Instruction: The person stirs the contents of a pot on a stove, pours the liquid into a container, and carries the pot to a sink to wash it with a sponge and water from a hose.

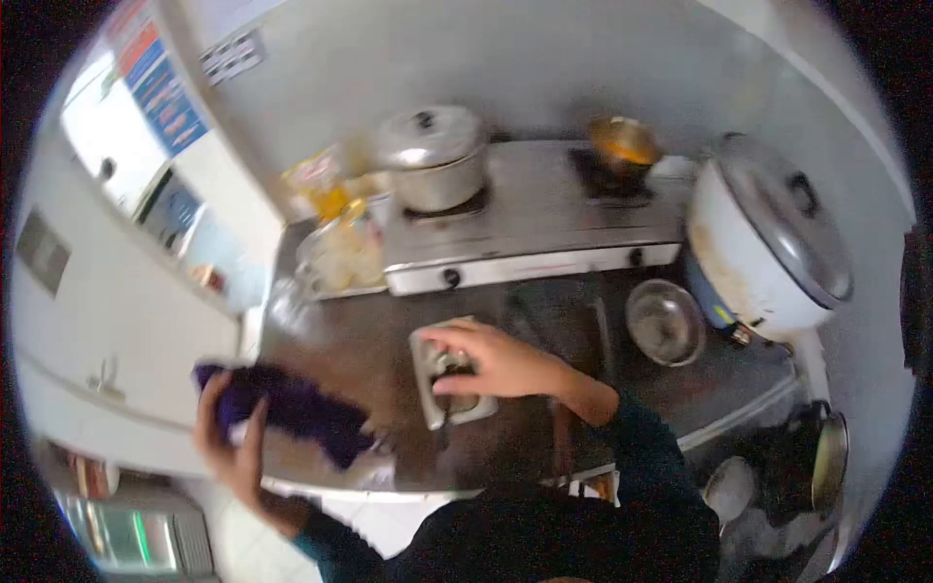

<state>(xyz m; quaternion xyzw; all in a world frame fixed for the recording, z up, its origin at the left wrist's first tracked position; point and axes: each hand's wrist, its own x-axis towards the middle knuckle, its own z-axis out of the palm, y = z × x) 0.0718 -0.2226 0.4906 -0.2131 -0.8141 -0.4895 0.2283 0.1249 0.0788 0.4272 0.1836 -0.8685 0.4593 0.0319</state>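
On the back of the counter (340, 350), a two-burner stove (530, 228). On its left burner, a big silver pot with a lid (432, 155). On its right burner, a small pan with orange food (622, 146). Just right of the stove, a large white cooker with a grey lid (768, 243). In front, near the cooker, a small metal bowl (666, 321). Left of the stove, yellow packets (321, 185).

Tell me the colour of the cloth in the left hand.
The cloth is dark purple, seen in the head view.
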